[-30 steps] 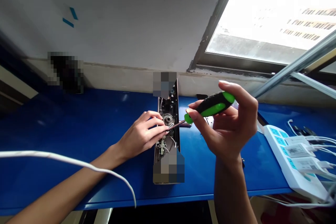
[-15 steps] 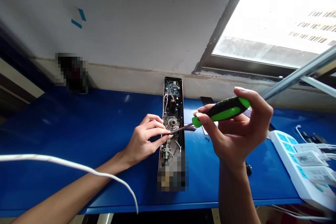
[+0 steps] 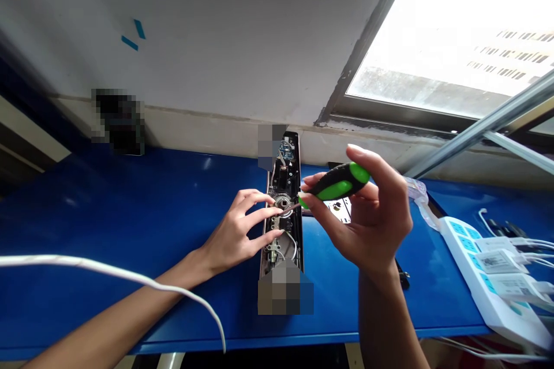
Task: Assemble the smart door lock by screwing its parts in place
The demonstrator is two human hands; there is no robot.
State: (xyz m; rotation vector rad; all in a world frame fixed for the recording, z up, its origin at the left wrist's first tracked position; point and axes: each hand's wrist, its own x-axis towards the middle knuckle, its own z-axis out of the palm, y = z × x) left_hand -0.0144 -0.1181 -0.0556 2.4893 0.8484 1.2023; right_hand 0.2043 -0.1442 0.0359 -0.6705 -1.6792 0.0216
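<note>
On the blue bench (image 3: 130,213), our right hand (image 3: 372,225) pinches a green-black screwdriver (image 3: 337,183) at the hub (image 3: 282,203) of the open metal lock (image 3: 288,176), while our spread left hand (image 3: 236,233) steadies it for turning.

Surface: glossy blue-painted bench top (image 3: 108,213), running the full width of the view.
Centre item: open electronic door lock panel (image 3: 288,176), lying flat, long axis pointing away from the viewer; circuit board, wiring and round spindle mechanism exposed; both ends partly pixelated.
Beside panel: white printed card (image 3: 340,211), lying just right of the panel.
Right end: white power strip (image 3: 470,256) with teal panels, lying at an angle, white plug adapters (image 3: 497,262) seated in it.
Near strip: pale plastic strip (image 3: 419,199); small black item (image 3: 403,275), kind indeterminate.
</note>
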